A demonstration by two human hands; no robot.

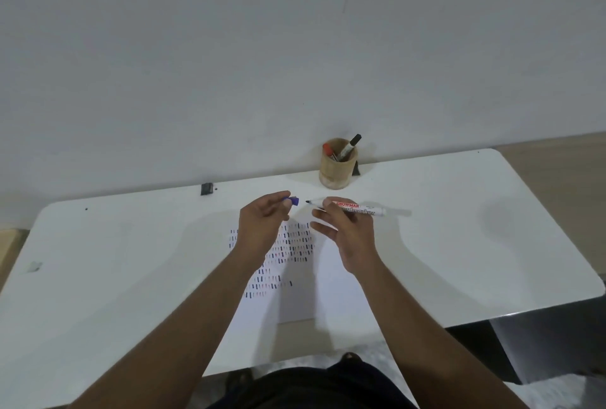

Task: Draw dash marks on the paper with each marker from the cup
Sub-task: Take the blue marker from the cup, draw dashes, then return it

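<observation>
Left hand (262, 221) pinched a blue cap (292, 201) at frame centre, right hand (344, 228) gripped an uncapped white marker (352, 208) just beside it, above dash-marked paper (314, 277) on the desk (459, 244), wooden cup (337, 167) of markers behind.

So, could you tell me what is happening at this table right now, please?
A person sits at a white table, testing markers. The right hand holds a white whiteboard marker with red lettering, uncapped, its tip pointing left. The left hand pinches its blue cap just apart from the tip. Below the hands, a white sheet of paper already carries rows of short dashes. A wooden cup by the wall holds more markers.
</observation>
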